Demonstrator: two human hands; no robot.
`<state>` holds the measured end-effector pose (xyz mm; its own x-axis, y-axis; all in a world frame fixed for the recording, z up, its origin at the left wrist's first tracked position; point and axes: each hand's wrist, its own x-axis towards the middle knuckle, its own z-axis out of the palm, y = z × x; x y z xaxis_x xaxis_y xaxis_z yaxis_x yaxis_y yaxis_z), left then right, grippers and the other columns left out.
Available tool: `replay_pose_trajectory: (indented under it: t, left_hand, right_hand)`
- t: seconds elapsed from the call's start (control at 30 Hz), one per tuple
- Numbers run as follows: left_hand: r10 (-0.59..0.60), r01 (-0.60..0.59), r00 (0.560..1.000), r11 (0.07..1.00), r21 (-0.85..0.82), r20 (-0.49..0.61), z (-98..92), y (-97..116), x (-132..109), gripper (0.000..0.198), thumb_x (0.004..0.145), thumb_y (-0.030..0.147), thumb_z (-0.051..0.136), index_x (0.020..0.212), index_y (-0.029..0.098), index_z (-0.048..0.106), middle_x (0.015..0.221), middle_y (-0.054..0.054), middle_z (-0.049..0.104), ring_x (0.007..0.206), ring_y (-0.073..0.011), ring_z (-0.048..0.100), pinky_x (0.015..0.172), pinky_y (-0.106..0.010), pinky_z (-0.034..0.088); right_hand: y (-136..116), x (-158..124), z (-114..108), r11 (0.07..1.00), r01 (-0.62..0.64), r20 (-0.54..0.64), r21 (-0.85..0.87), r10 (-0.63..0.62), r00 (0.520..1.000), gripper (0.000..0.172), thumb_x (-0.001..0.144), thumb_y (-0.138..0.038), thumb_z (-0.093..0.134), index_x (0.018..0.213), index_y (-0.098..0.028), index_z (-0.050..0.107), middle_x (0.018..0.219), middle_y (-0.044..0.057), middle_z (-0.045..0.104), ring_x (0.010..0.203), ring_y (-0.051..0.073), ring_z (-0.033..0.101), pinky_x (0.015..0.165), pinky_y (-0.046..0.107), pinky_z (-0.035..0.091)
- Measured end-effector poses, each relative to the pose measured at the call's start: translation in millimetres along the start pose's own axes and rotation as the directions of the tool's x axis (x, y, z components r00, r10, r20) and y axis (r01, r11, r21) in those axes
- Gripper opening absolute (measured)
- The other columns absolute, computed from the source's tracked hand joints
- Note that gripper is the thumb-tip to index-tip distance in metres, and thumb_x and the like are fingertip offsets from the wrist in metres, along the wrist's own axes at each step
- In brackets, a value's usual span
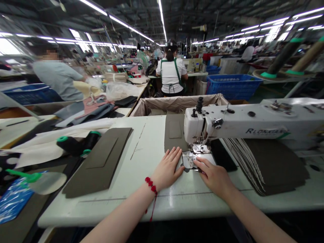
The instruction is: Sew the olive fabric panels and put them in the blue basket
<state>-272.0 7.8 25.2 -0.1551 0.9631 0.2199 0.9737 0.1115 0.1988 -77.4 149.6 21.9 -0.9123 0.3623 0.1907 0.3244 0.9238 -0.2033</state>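
Observation:
My left hand (168,168) lies flat on the pale sewing table, its fingers stretched towards the machine. Its fingertips overlap the near edge of a dark olive fabric panel (174,130) with a smaller rectangle on it. The thumb points at the metal needle plate (188,162). My right hand (216,177) rests at the plate's right side, fingertips on the metal and fingers partly bent; no held thing shows. Just beyond both hands is the presser foot (201,148) of the white sewing machine (253,118).
Olive panels are stacked at left (101,162); more panels (275,165) lie under the machine arm. Black thread cones (78,145) lie far left. A cloth-lined bin (149,103) stands behind the table (141,145). Co-workers sit ahead (172,72) and at left (58,77).

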Motion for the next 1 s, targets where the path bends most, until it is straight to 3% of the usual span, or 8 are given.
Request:
replay_pose_trajectory:
  t: [0.3, 0.4, 0.47, 0.57, 0.7, 0.83, 0.93, 1.0]
  left_hand:
    - [-0.04, 0.039, 0.999, 0.993, 0.113, 0.0, -5.2, 9, 1, 0.057, 0.099, 0.044, 0.038, 0.147, 0.018, 0.022, 0.145, -0.012, 0.039, 0.136, -0.0253, 0.033, 0.114, -0.049, 0.015]
    - [-0.142, 0.146, 0.989, 0.975, 0.169, -0.035, -27.5, 15, 2, 0.048, 0.101, 0.041, 0.028, 0.141, 0.016, 0.037, 0.108, -0.013, 0.067, 0.105, -0.0278, 0.061, 0.108, -0.056, 0.018]
    - [-0.203, 0.208, 0.978, 0.958, 0.198, -0.046, -41.1, 14, 1, 0.047, 0.101, 0.042, 0.026, 0.133, 0.014, 0.047, 0.085, -0.011, 0.07, 0.085, -0.0285, 0.066, 0.101, -0.059, 0.026]
    - [-0.239, 0.243, 0.97, 0.945, 0.221, -0.045, -45.3, 10, -12, 0.048, 0.1, 0.044, 0.031, 0.135, 0.015, 0.045, 0.107, -0.016, 0.066, 0.101, -0.0324, 0.061, 0.096, -0.054, 0.034]
    - [-0.193, 0.185, 0.981, 0.956, 0.226, 0.013, -28.8, 9, -62, 0.053, 0.098, 0.04, 0.037, 0.146, 0.018, 0.029, 0.149, -0.013, 0.031, 0.136, -0.0304, 0.031, 0.107, -0.047, 0.029]
    - [-0.232, 0.22, 0.972, 0.953, 0.21, 0.035, -26.1, 20, -123, 0.04, 0.099, 0.03, 0.03, 0.136, 0.022, 0.043, 0.142, -0.008, 0.041, 0.133, -0.028, 0.034, 0.108, -0.051, 0.028]
    - [-0.293, 0.289, 0.956, 0.939, 0.185, -0.007, -27.3, 38, -141, 0.036, 0.098, 0.036, 0.033, 0.116, 0.018, 0.058, 0.12, -0.012, 0.056, 0.119, -0.0322, 0.048, 0.099, -0.051, 0.039]
    - [-0.313, 0.323, 0.946, 0.929, 0.18, -0.082, -22.8, 52, -135, 0.04, 0.097, 0.04, 0.037, 0.125, 0.016, 0.053, 0.128, -0.015, 0.052, 0.124, -0.0337, 0.044, 0.102, -0.052, 0.037]
  right_hand:
    - [-1, 4, -18, 0.991, -0.056, 0.017, 0.122, 0.054, 0.998, 0.045, 0.088, -0.014, 0.046, 0.128, -0.03, 0.056, 0.135, -0.001, 0.055, 0.118, 0.017, 0.055, 0.093, 0.031, 0.046]
    - [8, 3, -37, 0.99, -0.049, 0.071, 0.132, 0.04, 0.997, 0.036, 0.087, -0.02, 0.05, 0.117, -0.033, 0.065, 0.117, -0.003, 0.067, 0.103, 0.019, 0.064, 0.085, 0.028, 0.05]
    - [11, -9, -48, 0.991, -0.04, 0.103, 0.13, 0.026, 0.994, 0.033, 0.086, -0.024, 0.052, 0.114, -0.035, 0.066, 0.112, -0.004, 0.07, 0.096, 0.02, 0.066, 0.081, 0.029, 0.051]
    - [9, -51, -51, 0.991, -0.09, 0.113, 0.095, 0.079, 0.99, 0.046, 0.085, -0.02, 0.048, 0.128, -0.033, 0.057, 0.131, -0.002, 0.058, 0.096, 0.025, 0.066, 0.079, 0.036, 0.052]
    - [-4, -146, -28, 0.969, -0.198, 0.118, 0.147, 0.182, 0.976, 0.068, 0.081, -0.01, 0.043, 0.145, -0.031, 0.034, 0.149, 0.002, 0.037, 0.085, 0.021, 0.068, 0.076, 0.036, 0.054]
    - [-15, -229, 2, 0.851, -0.329, 0.136, 0.41, 0.3, 0.944, 0.045, 0.091, -0.024, 0.044, 0.135, -0.032, 0.047, 0.126, 0.002, 0.062, 0.096, 0.018, 0.067, 0.081, 0.027, 0.053]
    - [-19, -246, 9, 0.708, -0.472, 0.171, 0.525, 0.456, 0.873, 0.032, 0.096, -0.035, 0.04, 0.124, -0.031, 0.055, 0.113, 0.003, 0.068, 0.092, 0.018, 0.068, 0.078, 0.025, 0.053]
    - [-20, -236, 5, 0.659, -0.512, 0.203, 0.551, 0.49, 0.848, 0.027, 0.096, -0.04, 0.04, 0.114, -0.029, 0.057, 0.103, 0.002, 0.07, 0.087, 0.018, 0.068, 0.075, 0.026, 0.052]
